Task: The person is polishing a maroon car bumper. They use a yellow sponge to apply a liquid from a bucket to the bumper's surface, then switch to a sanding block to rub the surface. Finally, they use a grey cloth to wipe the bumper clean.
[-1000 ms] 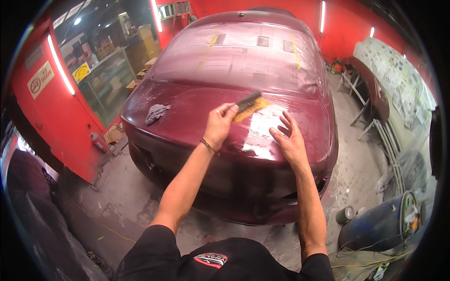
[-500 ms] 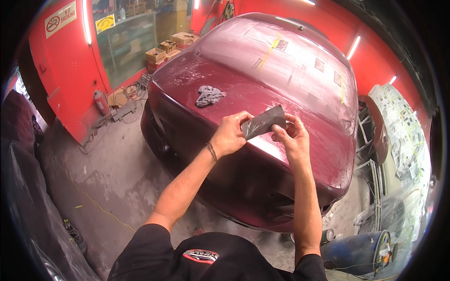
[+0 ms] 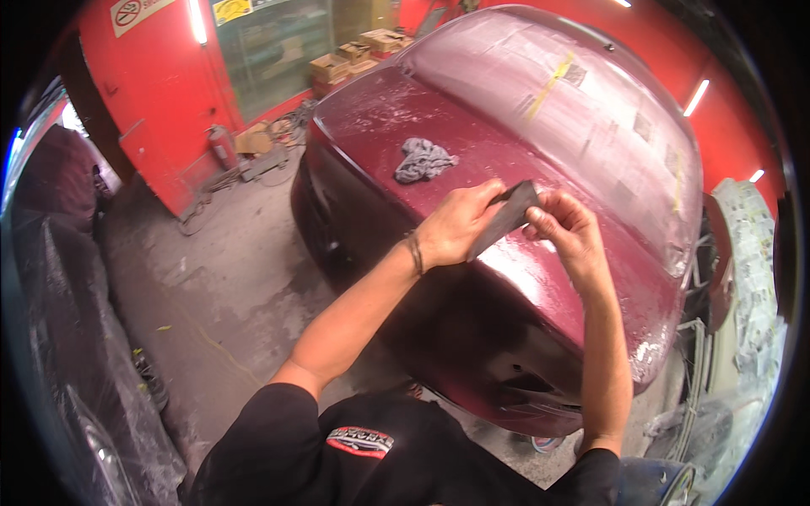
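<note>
Above the wet maroon trunk lid (image 3: 359, 122) of a car, I hold a dark grey sheet of sandpaper (image 3: 509, 218) between both hands. My left hand (image 3: 456, 223) is closed on its near left end, the fingers partly hidden behind it. At the upper right end, the thumb and fingertips of my right hand (image 3: 574, 232) pinch the sheet. It looks bent or folded, with one narrow face showing. A crumpled grey rag (image 3: 424, 160) lies on the trunk lid beyond my left hand, apart from it.
Masking paper and yellow tape cover the car's rear window (image 3: 607, 118). Cardboard boxes (image 3: 332, 69) and a fire extinguisher (image 3: 222, 146) stand by the red wall at the back left. Plastic sheeting (image 3: 67, 337) drapes a vehicle at far left. A blue drum (image 3: 645, 482) lies at lower right.
The sandpaper has turned from showing a broad face to a narrower, folded-looking one. Both hands still hold it. The whole view has shifted, so the car and rag appear farther right.
</note>
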Demonstrator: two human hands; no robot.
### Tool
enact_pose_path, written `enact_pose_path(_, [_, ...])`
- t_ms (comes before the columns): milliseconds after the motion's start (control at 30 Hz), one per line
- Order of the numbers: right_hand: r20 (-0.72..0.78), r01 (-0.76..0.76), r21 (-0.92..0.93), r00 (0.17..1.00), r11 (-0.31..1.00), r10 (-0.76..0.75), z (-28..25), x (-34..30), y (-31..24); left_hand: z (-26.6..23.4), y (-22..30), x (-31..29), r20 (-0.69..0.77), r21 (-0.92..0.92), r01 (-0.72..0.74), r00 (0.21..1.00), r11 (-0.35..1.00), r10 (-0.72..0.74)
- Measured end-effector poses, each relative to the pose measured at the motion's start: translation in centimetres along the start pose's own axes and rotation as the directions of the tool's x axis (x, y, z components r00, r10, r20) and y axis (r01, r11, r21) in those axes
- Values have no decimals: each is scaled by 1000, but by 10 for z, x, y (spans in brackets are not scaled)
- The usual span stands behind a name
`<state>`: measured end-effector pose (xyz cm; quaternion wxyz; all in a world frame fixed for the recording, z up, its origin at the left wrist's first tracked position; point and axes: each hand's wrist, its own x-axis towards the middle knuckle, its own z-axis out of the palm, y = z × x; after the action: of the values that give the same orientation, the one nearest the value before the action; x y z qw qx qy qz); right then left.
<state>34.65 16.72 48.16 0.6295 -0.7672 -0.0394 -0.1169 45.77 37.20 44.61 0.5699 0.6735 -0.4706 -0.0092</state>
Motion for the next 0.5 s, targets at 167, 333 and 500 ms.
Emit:
enact_pose_path(167, [79,8,42,997,999,-12,1,23,-5,1,-16,16,80,-302,270,963,914,-257])
enact_pose_path(333, [97,78,-64,993,995,-71,-7,20,-19,-1,-27,32,178,-680,190,980,708,-92])
enact_pose_path(500, [61,45,-122,997,991,-38,-41,21,-14,-11,-33,53,77,-480,54,997,876,-20])
